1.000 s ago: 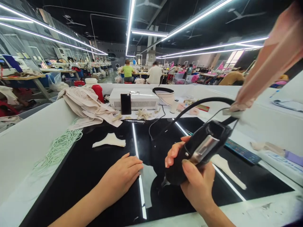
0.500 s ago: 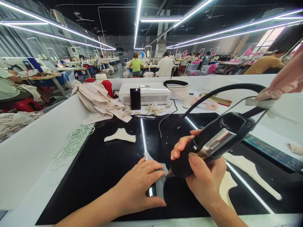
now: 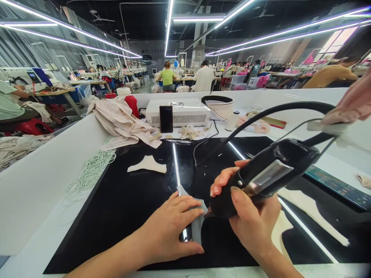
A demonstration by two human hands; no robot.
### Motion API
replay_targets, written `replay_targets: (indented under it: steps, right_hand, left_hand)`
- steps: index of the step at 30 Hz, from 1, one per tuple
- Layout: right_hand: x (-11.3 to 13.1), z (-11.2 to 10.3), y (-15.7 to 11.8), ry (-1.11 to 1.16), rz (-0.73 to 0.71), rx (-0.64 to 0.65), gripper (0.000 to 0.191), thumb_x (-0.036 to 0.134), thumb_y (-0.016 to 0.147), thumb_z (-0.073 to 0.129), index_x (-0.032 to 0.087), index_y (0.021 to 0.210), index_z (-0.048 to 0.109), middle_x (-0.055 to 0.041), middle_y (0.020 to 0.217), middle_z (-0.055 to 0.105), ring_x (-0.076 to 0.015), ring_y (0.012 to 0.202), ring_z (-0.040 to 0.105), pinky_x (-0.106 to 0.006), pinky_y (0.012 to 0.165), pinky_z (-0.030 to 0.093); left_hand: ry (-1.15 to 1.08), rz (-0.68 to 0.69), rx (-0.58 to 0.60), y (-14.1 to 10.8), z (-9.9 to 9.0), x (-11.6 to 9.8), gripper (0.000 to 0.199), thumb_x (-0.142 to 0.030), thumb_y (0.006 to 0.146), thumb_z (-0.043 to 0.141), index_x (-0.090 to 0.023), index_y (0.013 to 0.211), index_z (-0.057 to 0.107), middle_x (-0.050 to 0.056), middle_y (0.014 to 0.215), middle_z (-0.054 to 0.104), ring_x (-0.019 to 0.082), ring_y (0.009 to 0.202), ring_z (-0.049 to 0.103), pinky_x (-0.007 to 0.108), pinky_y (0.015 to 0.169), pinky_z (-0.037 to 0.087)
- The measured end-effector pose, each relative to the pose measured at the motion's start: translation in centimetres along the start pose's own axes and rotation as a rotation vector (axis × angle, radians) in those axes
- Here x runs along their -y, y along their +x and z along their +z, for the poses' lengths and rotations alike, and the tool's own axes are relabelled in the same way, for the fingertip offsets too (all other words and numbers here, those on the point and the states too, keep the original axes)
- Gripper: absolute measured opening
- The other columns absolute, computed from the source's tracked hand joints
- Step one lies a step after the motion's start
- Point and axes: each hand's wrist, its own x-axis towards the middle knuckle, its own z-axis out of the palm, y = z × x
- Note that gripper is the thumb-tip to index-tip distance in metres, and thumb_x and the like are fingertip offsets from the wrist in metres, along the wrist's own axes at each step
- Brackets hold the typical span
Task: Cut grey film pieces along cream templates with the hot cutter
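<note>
1. Our right hand [image 3: 252, 220] has its grip wrapped around a black handheld tool [image 3: 266, 175], tip pointing toward eight o'clock.
2. Our left hand [image 3: 171, 227] lies flat, fingers spread, pressing a grey fabric piece [image 3: 197, 229] onto the black worktop [image 3: 121, 200].
3. The tool's tip touches that piece's upper edge.
4. A cream fabric piece [image 3: 147, 165] lies at eleven o'clock, well apart.

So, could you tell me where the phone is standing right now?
In the head view the phone stands upright at the far centre of the table, against the white box.
</note>
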Motion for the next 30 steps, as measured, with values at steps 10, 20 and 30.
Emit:
replay_targets:
  steps: [10, 20, 30]
  right_hand:
    - [0.7, 0.6, -1.1, 0.059, 0.024, 0.046, 0.033, 0.036, 0.094, 0.073, 0.029, 0.122, 0.058, 0.0005, 0.089, 0.064, -0.0149, 0.07, 0.062, -0.032, 0.065, 0.056]
    - [1.2, 0.7, -1.6, 0.048, 0.063, 0.04, 0.033, 0.039, 0.093, 0.073, 0.03, 0.121, 0.058, 0.0, 0.087, 0.062, -0.0162, 0.07, 0.061, -0.033, 0.063, 0.055]
    - [1.2, 0.8, -2.5, 0.067, 0.065, 0.051, 0.034, 0.038, 0.094, 0.072, 0.031, 0.123, 0.057, -0.0001, 0.087, 0.061, -0.017, 0.07, 0.061, -0.034, 0.062, 0.055]
  left_hand:
    - [-0.009, -0.02, 0.001, 0.0, -0.2, -0.1, 0.078, -0.046, 0.079, 0.088, -0.026, 0.146, 0.054, 0.007, 0.154, 0.05, 0.03, 0.145, 0.043, 0.061, 0.126, 0.017]
    - [-0.013, -0.005, -0.007, 0.1, -0.1, 0.1, 0.079, -0.048, 0.079, 0.087, -0.027, 0.147, 0.053, 0.01, 0.154, 0.05, 0.033, 0.143, 0.045, 0.063, 0.125, 0.018]
    - [0.006, 0.002, -0.025, 0.3, 0.0, 0.0, 0.077, -0.042, 0.077, 0.09, -0.027, 0.144, 0.056, 0.01, 0.152, 0.052, 0.034, 0.142, 0.047, 0.063, 0.124, 0.022]
